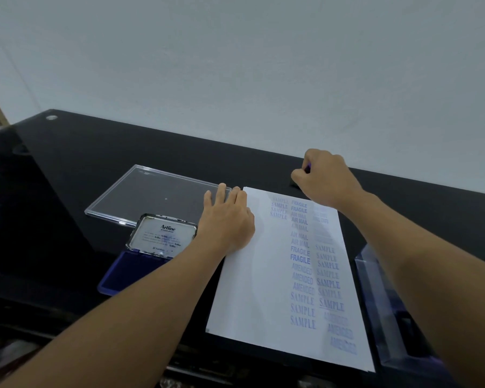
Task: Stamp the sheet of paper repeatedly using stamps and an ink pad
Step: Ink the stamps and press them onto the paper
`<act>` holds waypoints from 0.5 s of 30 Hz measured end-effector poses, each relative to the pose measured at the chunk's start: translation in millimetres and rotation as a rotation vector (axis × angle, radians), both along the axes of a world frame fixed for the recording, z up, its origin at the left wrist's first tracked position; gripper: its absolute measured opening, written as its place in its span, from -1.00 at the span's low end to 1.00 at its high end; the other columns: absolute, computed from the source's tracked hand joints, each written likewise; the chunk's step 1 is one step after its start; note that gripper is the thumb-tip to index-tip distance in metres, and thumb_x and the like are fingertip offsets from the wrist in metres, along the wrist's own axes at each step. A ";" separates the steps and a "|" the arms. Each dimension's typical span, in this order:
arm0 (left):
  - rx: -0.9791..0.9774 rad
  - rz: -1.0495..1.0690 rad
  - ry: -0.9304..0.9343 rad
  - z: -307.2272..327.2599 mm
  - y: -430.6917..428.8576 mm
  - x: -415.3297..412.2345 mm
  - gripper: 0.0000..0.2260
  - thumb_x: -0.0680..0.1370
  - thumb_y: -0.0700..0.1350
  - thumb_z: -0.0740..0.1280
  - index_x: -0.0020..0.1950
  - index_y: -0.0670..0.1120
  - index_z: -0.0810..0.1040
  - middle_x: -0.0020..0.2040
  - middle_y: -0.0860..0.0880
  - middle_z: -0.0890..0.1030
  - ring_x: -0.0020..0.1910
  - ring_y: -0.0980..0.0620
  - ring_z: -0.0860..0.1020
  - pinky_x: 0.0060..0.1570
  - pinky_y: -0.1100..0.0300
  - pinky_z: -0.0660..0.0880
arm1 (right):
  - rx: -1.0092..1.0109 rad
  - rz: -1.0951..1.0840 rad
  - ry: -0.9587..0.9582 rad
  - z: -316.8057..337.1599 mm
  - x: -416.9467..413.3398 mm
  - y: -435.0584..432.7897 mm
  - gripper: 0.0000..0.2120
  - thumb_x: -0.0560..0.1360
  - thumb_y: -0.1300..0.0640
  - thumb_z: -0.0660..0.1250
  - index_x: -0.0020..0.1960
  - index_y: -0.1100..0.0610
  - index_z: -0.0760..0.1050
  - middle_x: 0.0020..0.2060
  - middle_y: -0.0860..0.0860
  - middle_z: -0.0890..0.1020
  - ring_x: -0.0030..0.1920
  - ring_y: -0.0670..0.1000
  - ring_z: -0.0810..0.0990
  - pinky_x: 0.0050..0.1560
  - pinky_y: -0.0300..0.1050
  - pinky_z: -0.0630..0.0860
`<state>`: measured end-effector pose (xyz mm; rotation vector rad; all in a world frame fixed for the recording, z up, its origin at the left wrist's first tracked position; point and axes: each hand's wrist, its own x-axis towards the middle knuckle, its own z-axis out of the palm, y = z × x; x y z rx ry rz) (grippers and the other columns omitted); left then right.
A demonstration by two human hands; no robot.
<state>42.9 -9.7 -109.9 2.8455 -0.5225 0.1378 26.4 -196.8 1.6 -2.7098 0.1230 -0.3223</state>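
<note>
Left hand (226, 219) presses paper (263, 289) flat; right hand (323, 177) grips stamp (294, 182).

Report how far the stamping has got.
Done: blue words fill columns down the right half of the white paper sheet. In hand: the left hand presses it flat; the right hand grips a small dark stamp just beyond its top edge. Left: the sheet's bare left half, with the open blue ink pad ready.
</note>
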 end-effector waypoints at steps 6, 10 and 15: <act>-0.006 -0.003 0.005 0.5 0.1 -0.1 -0.59 0.65 -0.06 -0.03 0.49 -0.15 0.20 0.56 -0.07 0.19 0.57 -0.15 0.01 0.50 -0.23 -0.01 | -0.021 -0.007 0.003 2.6 0.4 -2.3 -0.84 0.53 0.07 0.29 -0.10 0.17 0.46 -0.26 0.07 0.57 -0.33 0.01 0.46 -0.36 -0.13 0.38; -0.007 -0.004 0.006 0.8 0.1 -0.2 -0.59 0.65 -0.06 -0.03 0.48 -0.15 0.20 0.56 -0.06 0.20 0.57 -0.16 0.01 0.50 -0.23 0.00 | -0.023 -0.016 0.016 1.7 -0.1 -4.1 -0.84 0.52 0.06 0.30 -0.10 0.17 0.47 -0.26 0.08 0.57 -0.33 0.03 0.47 -0.36 -0.14 0.39; 0.001 -0.002 0.002 1.3 -0.1 -0.7 -0.59 0.65 -0.07 -0.03 0.48 -0.16 0.20 0.55 -0.06 0.21 0.56 -0.16 0.02 0.49 -0.22 0.00 | -0.024 -0.026 0.024 2.7 -1.6 -6.5 -0.82 0.51 0.05 0.30 -0.11 0.18 0.48 -0.28 0.09 0.59 -0.34 0.04 0.48 -0.34 -0.12 0.40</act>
